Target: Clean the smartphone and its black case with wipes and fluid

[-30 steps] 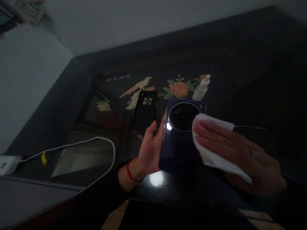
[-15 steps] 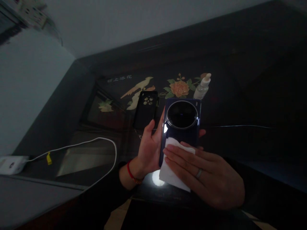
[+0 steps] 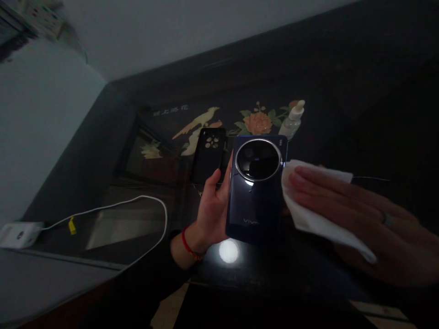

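Note:
A dark blue smartphone [image 3: 255, 205] is held up, its back and big round camera ring facing me. My left hand [image 3: 214, 212], with a red cord at the wrist, is closed around it from below and behind. At the phone's right edge, my right hand [image 3: 346, 205] holds a white tissue [image 3: 318, 221] under its fingers; this hand is smeared by motion and wears a ring. Just behind my left thumb, a black phone case [image 3: 207, 160] lies on the table. Past the phone's upper right corner stands a dropper bottle [image 3: 291, 121].
The glossy dark table [image 3: 164, 169] carries a bird and flower picture. On the left, a white charger [image 3: 22, 234] has a white cable [image 3: 120, 204] with a yellow tag [image 3: 72, 225] looping toward me. A pale wall [image 3: 44, 123] borders the table's left side.
My right hand and the tissue have moved from the phone's lower back to the right, past its edge, uncovering the lettering. My left hand keeps the phone nearly in place.

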